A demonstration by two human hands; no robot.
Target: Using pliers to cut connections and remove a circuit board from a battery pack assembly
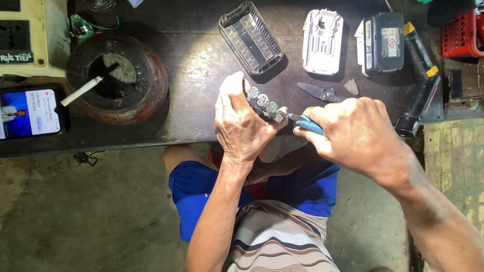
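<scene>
- Left hand (241, 123): clamped around a row of green-wrapped cylindrical battery cells (261, 102), held over the table edge.
- Right hand (353, 133): closed on blue-handled pliers (305, 123), tips touching the cells' lower end (exact contact point unclear).
- Beyond the left hand: black ribbed plastic battery case half (250, 37).
- Beyond the right hand: white plastic case half (322, 42).

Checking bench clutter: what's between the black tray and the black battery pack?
Head view: a white battery housing lies between black tray and black battery pack, apart from both.
</scene>
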